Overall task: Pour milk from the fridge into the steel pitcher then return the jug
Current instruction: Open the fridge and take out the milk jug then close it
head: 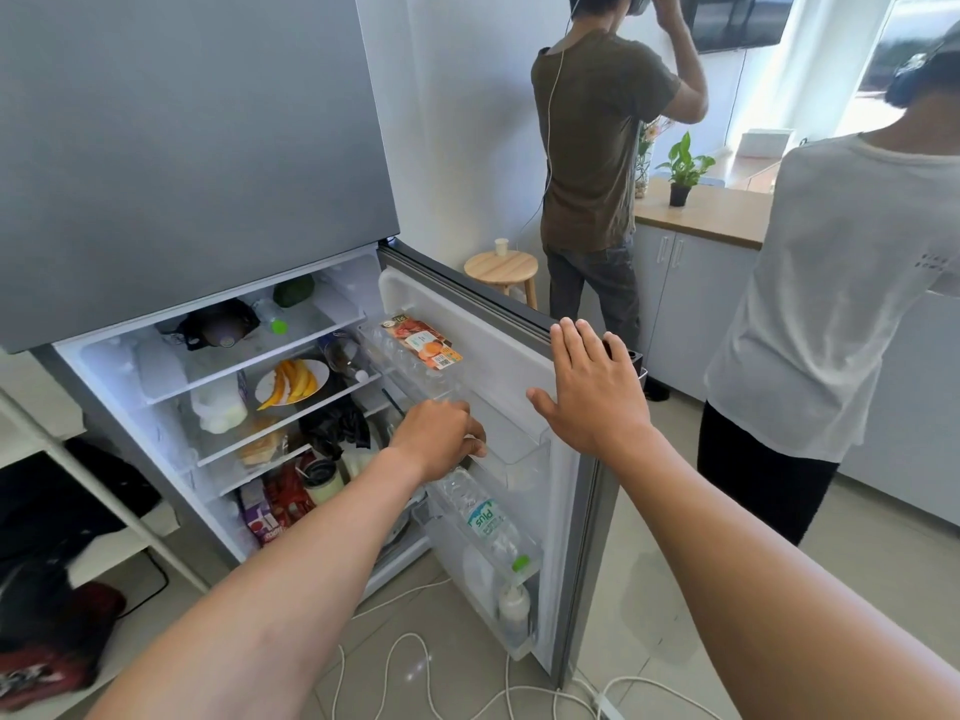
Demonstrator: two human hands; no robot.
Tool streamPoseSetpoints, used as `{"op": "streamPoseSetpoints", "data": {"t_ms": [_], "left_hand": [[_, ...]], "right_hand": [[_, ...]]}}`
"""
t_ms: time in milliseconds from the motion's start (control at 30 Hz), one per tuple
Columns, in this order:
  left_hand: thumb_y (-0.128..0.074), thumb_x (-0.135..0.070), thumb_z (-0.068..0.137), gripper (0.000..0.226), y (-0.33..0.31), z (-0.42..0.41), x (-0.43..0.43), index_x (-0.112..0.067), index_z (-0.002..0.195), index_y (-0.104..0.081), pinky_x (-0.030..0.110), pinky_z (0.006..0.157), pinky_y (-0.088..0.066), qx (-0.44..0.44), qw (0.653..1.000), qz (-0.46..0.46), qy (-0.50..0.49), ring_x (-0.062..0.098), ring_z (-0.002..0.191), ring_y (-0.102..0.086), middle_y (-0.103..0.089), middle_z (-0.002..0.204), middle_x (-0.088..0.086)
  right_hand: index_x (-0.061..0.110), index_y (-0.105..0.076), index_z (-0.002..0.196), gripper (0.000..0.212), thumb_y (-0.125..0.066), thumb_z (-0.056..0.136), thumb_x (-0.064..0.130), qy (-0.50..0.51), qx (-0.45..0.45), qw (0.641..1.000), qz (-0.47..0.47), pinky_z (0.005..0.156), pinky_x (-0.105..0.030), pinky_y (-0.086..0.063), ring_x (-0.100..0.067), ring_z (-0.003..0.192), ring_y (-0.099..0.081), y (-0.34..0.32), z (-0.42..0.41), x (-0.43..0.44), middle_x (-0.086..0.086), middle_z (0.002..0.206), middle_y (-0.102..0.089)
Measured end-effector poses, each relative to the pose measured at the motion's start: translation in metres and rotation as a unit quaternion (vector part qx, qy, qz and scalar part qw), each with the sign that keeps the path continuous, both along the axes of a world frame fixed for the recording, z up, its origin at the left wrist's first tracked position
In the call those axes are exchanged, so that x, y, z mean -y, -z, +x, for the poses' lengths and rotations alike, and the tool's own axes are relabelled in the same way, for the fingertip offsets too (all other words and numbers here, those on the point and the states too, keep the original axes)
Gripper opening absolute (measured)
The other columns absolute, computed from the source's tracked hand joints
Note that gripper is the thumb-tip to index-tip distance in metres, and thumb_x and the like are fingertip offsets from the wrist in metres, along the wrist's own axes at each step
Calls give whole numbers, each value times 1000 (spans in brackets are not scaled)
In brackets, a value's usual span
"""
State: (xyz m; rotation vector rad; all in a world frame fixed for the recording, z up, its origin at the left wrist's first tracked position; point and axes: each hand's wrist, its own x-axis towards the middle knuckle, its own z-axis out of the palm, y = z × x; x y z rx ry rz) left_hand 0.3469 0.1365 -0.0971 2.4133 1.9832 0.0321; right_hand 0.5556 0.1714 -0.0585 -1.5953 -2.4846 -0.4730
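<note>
L hand at door rack; milk jug lies left of it, deeper in.
L hand has fingers curled at the door rack above a water bottle, can't tell if gripping. R hand is flat, fingers spread, on the fridge door. Prob. milk jug stands upright on the mid shelf, so L hand is nearer.

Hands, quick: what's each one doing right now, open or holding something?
Left hand: fingers curled in the door shelf; grip cannot be told.
Right hand: open, fingers straight, against the fridge door.
</note>
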Motion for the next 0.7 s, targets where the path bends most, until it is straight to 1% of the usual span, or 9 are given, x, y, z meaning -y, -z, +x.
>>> {"op": "streamPoseSetpoints", "data": {"t_ms": [133,200,267,333,367,467,567,633,700], "left_hand": [[-56,-37,99,27,4,-3,4,-28,121,-69,42,90,-51,30,999,-13,7,24,113,-59,-61,118,-1],[-56,-35,100,35,10,-8,8,-26,133,-60,42,100,-48,56,998,4,14,21,126,-52,-55,135,-2],[-55,-32,100,47,18,-16,16,-24,145,-46,41,111,-40,94,995,42,-1,19,139,-41,-43,150,-1],[-53,-31,100,53,24,-28,24,-22,150,-38,42,116,-32,111,991,66,-30,20,144,-34,-37,156,0],[-53,-30,100,54,27,-34,27,-21,150,-37,42,116,-30,107,991,71,-41,21,144,-35,-37,155,1],[-53,-30,99,52,40,-53,38,-20,148,-39,40,112,-31,88,992,59,-66,22,136,-43,-45,146,2],[-50,-32,101,50,58,-68,50,-21,149,-39,39,111,-28,68,994,28,-83,23,134,-46,-48,144,1],[-48,-34,101,50,73,-77,59,-23,149,-38,39,112,-26,60,993,9,-100,25,134,-46,-49,143,1],[-47,-35,102,51,87,-83,66,-24,150,-37,40,112,-27,59,991,-9,-116,25,134,-47,-49,144,1]], "right_hand": [[10,-9,155,76,-18,97,60,14,-20,1000,10,117,-53,5,-25,150,-3,1,-5,4,-8,163,-10],[10,-19,153,69,-24,99,53,3,-88,996,31,114,-57,9,-24,150,-5,2,-10,12,-9,162,-15],[12,-39,144,54,-34,99,42,-60,-154,983,76,114,-57,-5,-23,146,-23,8,-18,26,-9,154,-34],[17,-53,128,39,-40,96,36,-155,-170,966,120,104,-48,-24,-24,131,-43,18,-28,40,-5,137,-51],[18,-56,121,34,-42,95,35,-196,-166,959,121,98,-44,-28,-24,122,-48,25,-33,46,-3,130,-54],[16,-58,106,23,-43,96,30,-270,-143,950,63,85,-37,-38,-24,99,-53,53,-49,60,-3,112,-58],[16,-58,96,21,-41,97,29,-288,-113,951,-10,76,-33,-44,-22,84,-53,86,-58,69,-1,98,-58],[17,-57,99,20,-41,97,29,-283,-100,951,-68,76,-32,-45,-22,84,-55,107,-62,71,0,97,-58],[18,-56,108,23,-40,98,31,-263,-88,952,-126,82,-32,-45,-22,92,-56,123,-65,71,0,105,-58]]}}
